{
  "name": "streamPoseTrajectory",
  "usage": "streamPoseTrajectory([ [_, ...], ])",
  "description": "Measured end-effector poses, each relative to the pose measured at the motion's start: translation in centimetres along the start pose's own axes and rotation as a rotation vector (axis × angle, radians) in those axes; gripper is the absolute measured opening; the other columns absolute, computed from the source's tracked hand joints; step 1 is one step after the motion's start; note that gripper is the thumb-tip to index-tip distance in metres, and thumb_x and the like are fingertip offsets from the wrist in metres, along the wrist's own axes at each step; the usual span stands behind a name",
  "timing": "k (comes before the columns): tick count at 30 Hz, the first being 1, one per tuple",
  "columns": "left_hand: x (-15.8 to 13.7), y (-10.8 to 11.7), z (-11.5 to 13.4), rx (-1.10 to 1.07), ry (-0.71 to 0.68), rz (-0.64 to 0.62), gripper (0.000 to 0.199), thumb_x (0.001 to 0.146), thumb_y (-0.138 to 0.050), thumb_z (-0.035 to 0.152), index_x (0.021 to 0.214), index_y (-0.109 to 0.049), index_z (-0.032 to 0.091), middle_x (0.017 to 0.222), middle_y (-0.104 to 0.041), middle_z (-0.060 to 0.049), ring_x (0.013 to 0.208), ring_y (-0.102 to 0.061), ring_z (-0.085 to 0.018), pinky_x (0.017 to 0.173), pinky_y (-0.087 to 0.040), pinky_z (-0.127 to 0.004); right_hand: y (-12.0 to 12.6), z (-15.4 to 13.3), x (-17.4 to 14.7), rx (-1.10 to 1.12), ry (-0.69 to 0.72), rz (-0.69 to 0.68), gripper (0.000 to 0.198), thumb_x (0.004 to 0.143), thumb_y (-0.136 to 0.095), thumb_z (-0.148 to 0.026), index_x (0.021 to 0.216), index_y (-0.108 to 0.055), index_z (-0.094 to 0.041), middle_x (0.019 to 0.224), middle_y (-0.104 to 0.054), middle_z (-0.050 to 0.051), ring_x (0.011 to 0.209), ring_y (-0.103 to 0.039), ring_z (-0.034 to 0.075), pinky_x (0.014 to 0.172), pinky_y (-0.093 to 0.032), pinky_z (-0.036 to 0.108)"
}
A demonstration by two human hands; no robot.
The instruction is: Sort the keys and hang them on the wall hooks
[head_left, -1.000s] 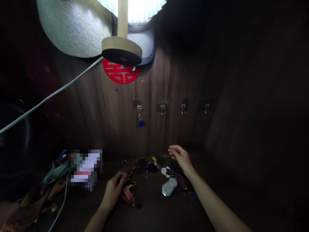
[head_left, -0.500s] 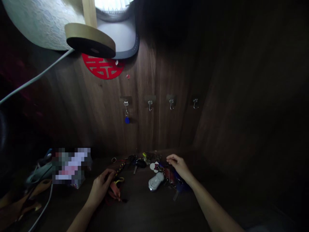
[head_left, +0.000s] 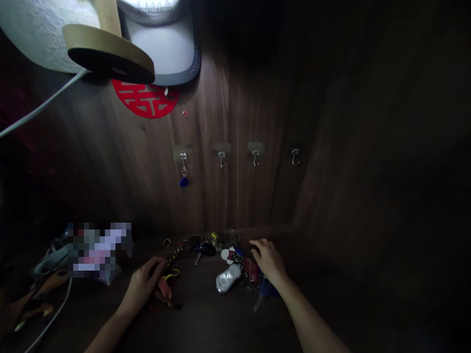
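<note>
On the dark wooden surface lies a row of keys and keychains. My left hand (head_left: 144, 283) rests at the left end, fingers loosely bent with a gap before the thumb, beside a black strap with yellow dots (head_left: 175, 256) and a reddish-orange tassel-like charm (head_left: 165, 289). Whether its fingertips touch the strap is hard to see. My right hand (head_left: 270, 261) hovers over the right end, thumb and fingers apart, holding nothing visible. Below it are a red tag (head_left: 251, 270), a blue fob (head_left: 265, 288) and a silver-grey remote fob (head_left: 228, 278). A black car key (head_left: 207, 248) lies between the hands.
Four metal hooks line the wooden back panel; a blue key fob (head_left: 184, 182) hangs from the leftmost hook (head_left: 183, 157). Above are a red paper cutout (head_left: 147, 101), a grey cap (head_left: 162, 54) and a round lamp base (head_left: 110, 49) with a white cable (head_left: 44, 104). A blurred packet (head_left: 99, 252) lies left.
The view has shifted slightly, moving everything left in the picture. My right hand has come a little nearer the red tag, its fingers more spread. My left hand stays beside the strap.
</note>
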State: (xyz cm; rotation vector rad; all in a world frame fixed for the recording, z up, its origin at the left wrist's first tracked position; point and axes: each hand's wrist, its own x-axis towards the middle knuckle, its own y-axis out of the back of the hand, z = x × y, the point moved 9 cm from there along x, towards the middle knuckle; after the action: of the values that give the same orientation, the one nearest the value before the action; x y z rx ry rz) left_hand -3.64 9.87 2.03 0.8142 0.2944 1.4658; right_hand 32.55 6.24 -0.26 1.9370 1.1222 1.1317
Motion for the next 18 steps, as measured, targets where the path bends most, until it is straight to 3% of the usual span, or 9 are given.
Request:
streamPoseTrajectory([
  [4, 0.8, -0.5, -0.4, 0.028, -0.005, -0.042, 0.028, 0.075, -0.046, 0.046, 0.074, -0.064, 0.024, 0.076, -0.071, 0.002, 0.075, -0.067, -0.019, 0.068, -0.049, -0.023, 0.0, -0.1, 0.4, 0.057, 0.022, -0.012, 0.044, 0.071, -0.044, -0.002, 0.101, -0.066, -0.026, 0.104, -0.061, 0.008, 0.102, -0.052, 0.025, 0.087, -0.040, 0.037],
  [8, 1.8, -0.8, -0.3, 0.059, 0.008, -0.125, 0.027, 0.074, -0.048, 0.045, 0.072, -0.065, 0.024, 0.071, -0.071, 0.003, 0.070, -0.066, -0.019, 0.063, -0.048, -0.021, 0.4, -0.3, 1.9, 0.458, 0.048, -0.032, 0.040, 0.062, -0.046, 0.002, 0.080, -0.069, -0.024, 0.085, -0.063, 0.004, 0.090, -0.058, 0.021, 0.086, -0.042, 0.034],
  [14, 1.6, -1.1, 2.9, -0.014, -0.011, -0.052, 0.025, 0.076, -0.049, 0.043, 0.081, -0.067, 0.026, 0.081, -0.072, 0.003, 0.078, -0.066, -0.019, 0.069, -0.048, -0.023, 0.9, -1.0, 4.1, 0.740, 0.017, -0.051, 0.020, 0.071, -0.051, -0.019, 0.085, -0.065, -0.020, 0.079, -0.066, 0.002, 0.068, -0.064, 0.017, 0.063, -0.050, 0.030],
  [18, 1.2, -3.7, 6.0, -0.171, -0.049, 0.002, 0.022, 0.078, -0.049, 0.036, 0.087, -0.066, 0.025, 0.089, -0.071, 0.001, 0.084, -0.065, -0.020, 0.076, -0.048, -0.028, 1.5, -3.9, 3.8, 1.082, 0.004, -0.092, 0.020, 0.069, -0.063, -0.032, 0.084, -0.065, -0.019, 0.081, -0.068, 0.004, 0.069, -0.064, 0.017, 0.056, -0.047, 0.026],
])
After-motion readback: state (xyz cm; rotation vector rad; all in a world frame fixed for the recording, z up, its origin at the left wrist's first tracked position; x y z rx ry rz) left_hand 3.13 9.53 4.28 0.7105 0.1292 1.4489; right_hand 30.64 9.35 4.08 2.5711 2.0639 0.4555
